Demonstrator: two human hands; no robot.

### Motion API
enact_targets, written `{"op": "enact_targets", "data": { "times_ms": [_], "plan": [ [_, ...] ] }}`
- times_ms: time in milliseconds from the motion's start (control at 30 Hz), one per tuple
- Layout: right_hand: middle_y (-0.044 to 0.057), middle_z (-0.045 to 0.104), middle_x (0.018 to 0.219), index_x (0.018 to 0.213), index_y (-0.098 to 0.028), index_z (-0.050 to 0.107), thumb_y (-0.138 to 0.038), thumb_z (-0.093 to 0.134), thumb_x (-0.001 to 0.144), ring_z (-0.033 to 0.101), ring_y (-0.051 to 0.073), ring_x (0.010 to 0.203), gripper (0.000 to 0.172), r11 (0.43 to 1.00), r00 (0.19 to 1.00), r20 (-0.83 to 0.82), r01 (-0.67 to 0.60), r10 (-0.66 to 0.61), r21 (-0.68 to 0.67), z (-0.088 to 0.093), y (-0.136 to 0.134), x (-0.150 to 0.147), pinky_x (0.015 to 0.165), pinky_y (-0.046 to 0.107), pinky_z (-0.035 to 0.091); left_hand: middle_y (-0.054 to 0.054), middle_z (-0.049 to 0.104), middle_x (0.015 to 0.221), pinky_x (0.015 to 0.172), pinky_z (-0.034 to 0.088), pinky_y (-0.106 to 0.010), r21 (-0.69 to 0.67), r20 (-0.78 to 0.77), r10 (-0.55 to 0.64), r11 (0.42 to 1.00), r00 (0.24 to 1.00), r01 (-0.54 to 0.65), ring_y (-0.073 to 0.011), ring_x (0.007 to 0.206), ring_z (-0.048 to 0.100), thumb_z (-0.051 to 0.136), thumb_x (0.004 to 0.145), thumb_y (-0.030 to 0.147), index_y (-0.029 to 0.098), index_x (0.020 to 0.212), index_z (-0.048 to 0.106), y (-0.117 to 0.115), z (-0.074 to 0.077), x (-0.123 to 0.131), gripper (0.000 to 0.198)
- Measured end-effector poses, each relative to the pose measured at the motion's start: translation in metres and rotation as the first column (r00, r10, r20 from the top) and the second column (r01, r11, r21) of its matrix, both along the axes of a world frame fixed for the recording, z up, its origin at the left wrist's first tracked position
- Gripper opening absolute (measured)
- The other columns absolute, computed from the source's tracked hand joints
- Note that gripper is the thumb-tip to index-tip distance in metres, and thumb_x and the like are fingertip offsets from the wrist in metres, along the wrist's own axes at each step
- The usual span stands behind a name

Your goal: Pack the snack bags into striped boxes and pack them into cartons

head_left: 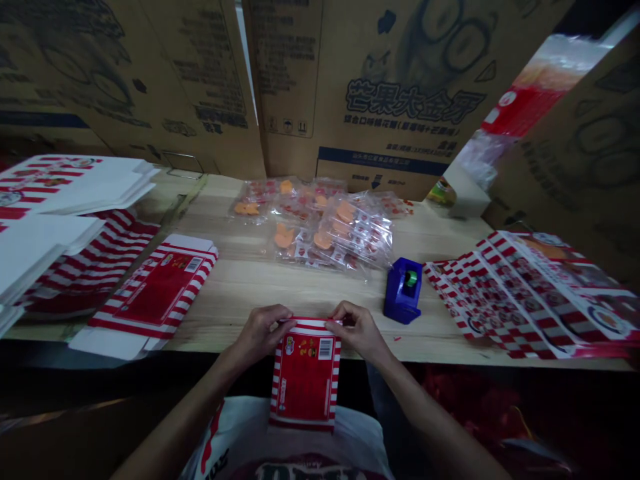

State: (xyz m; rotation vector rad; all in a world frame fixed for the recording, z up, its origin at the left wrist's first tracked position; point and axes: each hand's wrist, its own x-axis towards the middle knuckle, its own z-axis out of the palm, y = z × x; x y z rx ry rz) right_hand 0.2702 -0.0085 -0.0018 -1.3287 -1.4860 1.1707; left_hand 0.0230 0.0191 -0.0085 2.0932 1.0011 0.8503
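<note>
Head camera: left hand (260, 332) and right hand (361, 331) pinch the far edge of a red-and-white striped carton (305, 381), which hangs between them over the person's lap, just off the near edge of a wooden table (250, 287); a blue tape dispenser (403, 291) stands to the right.

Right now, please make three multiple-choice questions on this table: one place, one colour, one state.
1. Where is the blue tape dispenser? A) on the flat cartons B) on the wooden table C) in the lap
2. Stripe colour on the held carton? A) red and white B) blue and white C) green and white
3. What do the left hand and right hand do? A) rest on the table B) hold tape C) grip the carton's top end

1 B: it stands right of the hands.
2 A: stripes border its red panel.
3 C: both pinch its upper edge.
</note>
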Motion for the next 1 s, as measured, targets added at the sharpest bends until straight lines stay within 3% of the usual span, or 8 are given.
{"op": "enact_targets", "data": {
  "times_ms": [167, 267, 500, 667, 733, 800, 867, 1000],
  "plan": [
    [-0.005, 0.049, 0.052, 0.055, -0.019, 0.047, -0.032, 0.075, 0.067, 0.042, 0.010, 0.050, 0.033, 0.999, 0.990, 0.136, -0.020, 0.026, -0.050, 0.004, 0.019, -0.003, 0.048, 0.022, 0.033, -0.005, 0.071, 0.080, 0.067, 0.049, -0.022, 0.035, -0.008, 0.018, 0.999, 1.000, -0.017, -0.0137, 0.071, 0.065, 0.059, 0.089, 0.022, 0.016, 0.083, 0.067, 0.000, -0.002, 0.000, 0.012],
    [-0.004, 0.051, 0.055, 0.054, -0.018, 0.048, -0.028, 0.072, 0.071, 0.046, 0.011, 0.053, 0.031, 0.999, 0.987, 0.159, -0.033, 0.029, 0.019, 0.004, 0.019, -0.004, 0.052, 0.023, 0.036, -0.004, 0.071, 0.079, 0.067, 0.049, -0.023, 0.032, 0.013, 0.035, 0.999, 0.999, -0.035, -0.0138, 0.071, 0.065, 0.059, 0.089, 0.021, 0.016, 0.081, 0.067, -0.001, -0.004, -0.002, 0.012],
    [0.007, 0.068, 0.093, 0.083, -0.020, 0.066, -0.027, 0.063, 0.087, 0.065, 0.018, 0.087, 0.009, 0.973, 0.997, -0.064, 0.057, -0.044, 0.223, -0.014, -0.020, -0.007, 0.077, 0.030, 0.050, -0.005, 0.067, 0.078, 0.068, 0.050, -0.024, -0.111, 0.136, 0.065, 0.993, 0.989, -0.050, -0.0148, 0.074, 0.063, 0.059, 0.089, 0.025, 0.016, 0.078, 0.066, -0.005, -0.004, -0.001, 0.016],
    [0.010, 0.063, 0.122, 0.112, -0.025, 0.067, -0.028, 0.063, 0.087, 0.060, 0.022, 0.113, 0.026, 0.961, 0.991, 0.016, 0.127, -0.135, 0.246, -0.014, -0.043, 0.004, 0.093, 0.036, 0.050, -0.005, 0.063, 0.084, 0.067, 0.050, -0.025, -0.149, 0.213, 0.087, 0.987, 0.973, -0.056, -0.0155, 0.078, 0.062, 0.057, 0.090, 0.026, 0.020, 0.097, 0.071, -0.009, -0.012, 0.002, 0.017],
    [0.011, 0.060, 0.121, 0.113, -0.024, 0.066, -0.029, 0.064, 0.085, 0.058, 0.022, 0.112, 0.028, 0.879, 0.923, 0.074, 0.332, -0.377, 0.342, -0.010, -0.043, 0.025, 0.090, 0.036, 0.051, -0.005, 0.065, 0.086, 0.068, 0.051, -0.026, -0.156, 0.221, 0.096, 0.986, 0.971, -0.062, -0.0163, 0.080, 0.063, 0.059, 0.088, 0.027, 0.021, 0.093, 0.072, -0.007, -0.014, 0.002, 0.015],
    [0.012, 0.060, 0.110, 0.104, -0.021, 0.067, -0.033, 0.063, 0.085, 0.059, 0.021, 0.099, 0.023, 0.679, 0.728, 0.061, 0.602, -0.683, 0.421, -0.006, -0.039, 0.054, 0.078, 0.034, 0.052, -0.005, 0.067, 0.087, 0.070, 0.052, -0.026, -0.163, 0.213, 0.101, 0.984, 0.972, -0.066, -0.0175, 0.082, 0.064, 0.061, 0.086, 0.029, 0.021, 0.085, 0.072, -0.006, -0.015, 0.002, 0.014],
    [0.010, 0.059, 0.098, 0.089, -0.018, 0.068, -0.039, 0.063, 0.082, 0.057, 0.019, 0.083, 0.023, 0.528, 0.552, 0.053, 0.758, -0.832, 0.384, -0.008, -0.032, 0.084, 0.066, 0.030, 0.049, -0.006, 0.069, 0.087, 0.071, 0.052, -0.027, -0.180, 0.204, 0.114, 0.981, 0.972, -0.077, -0.0183, 0.082, 0.065, 0.062, 0.085, 0.031, 0.020, 0.081, 0.071, -0.005, -0.016, 0.002, 0.015],
    [0.004, 0.056, 0.076, 0.068, -0.016, 0.067, -0.047, 0.069, 0.070, 0.050, 0.016, 0.066, 0.031, 0.547, 0.550, 0.060, 0.806, -0.833, 0.226, -0.024, -0.015, 0.116, 0.059, 0.029, 0.044, -0.005, 0.071, 0.090, 0.073, 0.053, -0.026, -0.232, 0.221, 0.151, 0.968, 0.964, -0.098, -0.0184, 0.083, 0.066, 0.063, 0.084, 0.033, 0.021, 0.084, 0.071, -0.008, -0.016, 0.004, 0.014]
  ]
}}
